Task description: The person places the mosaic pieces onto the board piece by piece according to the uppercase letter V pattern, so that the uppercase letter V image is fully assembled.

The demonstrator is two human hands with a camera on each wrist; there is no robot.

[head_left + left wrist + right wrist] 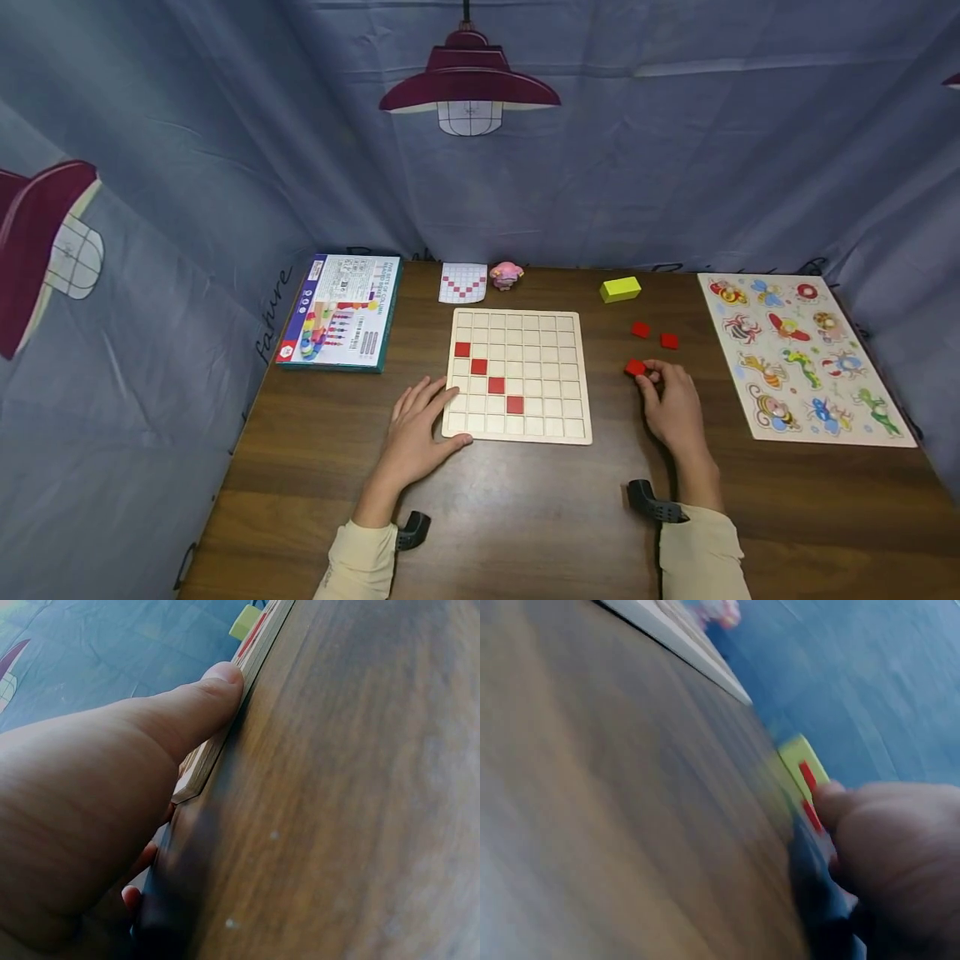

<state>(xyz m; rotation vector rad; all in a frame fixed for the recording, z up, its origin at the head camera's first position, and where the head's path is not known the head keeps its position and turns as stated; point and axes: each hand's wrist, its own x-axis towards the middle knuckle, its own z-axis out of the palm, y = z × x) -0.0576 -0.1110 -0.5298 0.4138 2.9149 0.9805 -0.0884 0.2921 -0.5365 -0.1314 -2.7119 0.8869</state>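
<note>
My left hand (416, 442), lower middle of the frame, lies with fingers spread at the near left corner of the wooden grid board (513, 370), thumb touching its near edge. Lower right of centre, my right hand (675, 408) pinches a red tile (635, 367) between thumb and finger, beside the board and above the worktop (525, 517).

The board sits mid-frame. Four set tiles (496, 385) run down its cells in a slanting line from the left edge to the middle column; every other cell is bare. Two loose tiles (641, 330) lie beyond my right hand. By the pattern card (462, 283) at upper centre (its red squares make a V), I judge the left stroke and the point done, and the right stroke wanting, with three tiles off the board to make it.

At the right of the frame, the insect puzzle board (806, 358) carries its pictured creatures. Left of centre lies a flat box (341, 312); I cannot see what it holds. Farther back stand a yellow block (620, 289) and a pink figurine (506, 275), then the blue curtain (600, 183) with printed lamps.
</note>
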